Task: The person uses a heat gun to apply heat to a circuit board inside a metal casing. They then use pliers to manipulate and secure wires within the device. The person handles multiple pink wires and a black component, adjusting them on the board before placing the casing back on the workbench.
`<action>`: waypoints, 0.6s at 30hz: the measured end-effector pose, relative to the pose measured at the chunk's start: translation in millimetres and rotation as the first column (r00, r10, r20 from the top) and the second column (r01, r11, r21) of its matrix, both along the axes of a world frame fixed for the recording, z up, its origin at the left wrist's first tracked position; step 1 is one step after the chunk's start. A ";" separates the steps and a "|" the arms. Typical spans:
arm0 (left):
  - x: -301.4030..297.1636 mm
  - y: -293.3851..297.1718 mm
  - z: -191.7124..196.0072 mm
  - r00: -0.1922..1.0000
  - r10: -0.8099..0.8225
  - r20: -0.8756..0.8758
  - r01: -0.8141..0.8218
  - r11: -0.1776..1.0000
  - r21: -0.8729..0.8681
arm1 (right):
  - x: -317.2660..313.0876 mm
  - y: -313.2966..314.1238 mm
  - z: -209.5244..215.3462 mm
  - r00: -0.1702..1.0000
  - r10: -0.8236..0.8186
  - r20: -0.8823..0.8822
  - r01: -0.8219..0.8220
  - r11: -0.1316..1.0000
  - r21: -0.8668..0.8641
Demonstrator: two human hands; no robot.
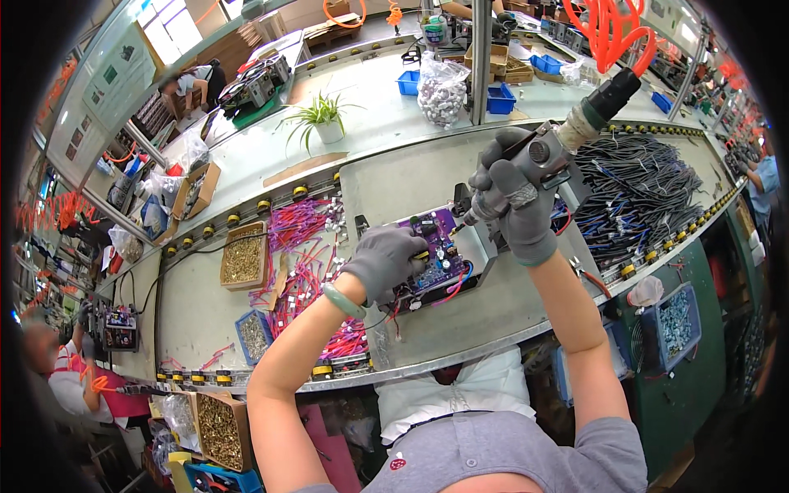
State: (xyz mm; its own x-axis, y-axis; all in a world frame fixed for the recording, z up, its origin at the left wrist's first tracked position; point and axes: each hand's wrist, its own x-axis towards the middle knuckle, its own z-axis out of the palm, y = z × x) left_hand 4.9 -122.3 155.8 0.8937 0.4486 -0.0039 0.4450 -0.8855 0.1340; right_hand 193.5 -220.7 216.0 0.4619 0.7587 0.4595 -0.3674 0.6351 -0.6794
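Grey screwdriver (538, 156) tip-down toward purple board (431, 246)

1. A clear plastic bag (441, 89) of small silvery parts is seen well beyond the fingers (501, 177) of the right hand.
2. An open cardboard box (243, 255) of brass screws is set left of the left hand's fingers (403, 246).
3. Green-and-white wall signs (111, 78) are hung far to the upper left.

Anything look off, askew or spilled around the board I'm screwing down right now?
Nothing stands out. The purple circuit board lies flat under the gloved left hand, and the gloved right hand holds the grey pneumatic screwdriver on it. The pink wire bundles beside it lie loose.
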 end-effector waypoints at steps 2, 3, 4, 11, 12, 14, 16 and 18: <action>0.3 -0.1 -3.3 0.999 -0.045 0.006 0.044 0.996 0.074 | 4.3 2.3 -3.3 0.999 -0.044 0.010 0.044 0.999 0.013; -0.7 -1.6 -4.9 0.998 -0.059 0.012 0.057 0.991 0.124 | 6.2 2.1 -4.2 0.999 -0.054 0.010 0.053 0.998 0.023; -2.4 -3.4 -6.2 0.997 -0.072 0.018 0.068 0.982 0.175 | 7.9 1.9 -5.0 0.998 -0.062 0.009 0.062 0.998 0.033; -1.0 -7.3 -5.7 0.994 -0.106 0.024 0.099 0.973 0.211 | 12.4 -2.2 -5.3 0.997 -0.077 -0.004 0.077 0.996 0.050; -0.4 -7.8 -5.6 0.993 -0.111 0.030 0.101 0.971 0.219 | 11.5 -1.6 -6.6 0.997 -0.082 -0.010 0.082 0.996 0.045; 0.1 -7.4 -5.3 0.997 -0.083 0.000 0.081 0.979 0.186 | 9.1 0.8 -10.4 0.996 -0.090 -0.024 0.091 0.995 0.037; 0.2 -7.1 -6.3 0.998 -0.066 -0.016 0.068 0.984 0.165 | 9.1 3.1 -13.2 1.000 -0.027 -0.002 0.027 1.000 -0.010; -0.5 -6.1 -7.8 0.998 -0.064 -0.022 0.067 0.985 0.162 | 8.4 6.1 -14.9 1.000 -0.013 0.028 0.014 0.999 -0.035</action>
State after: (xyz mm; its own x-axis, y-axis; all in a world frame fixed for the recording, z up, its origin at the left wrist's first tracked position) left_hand 4.3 -128.4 148.0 0.9216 0.3849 0.0493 0.3862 -0.9222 -0.0204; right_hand 201.9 -214.6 201.2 0.4601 0.7680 0.4455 -0.3398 0.6158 -0.7109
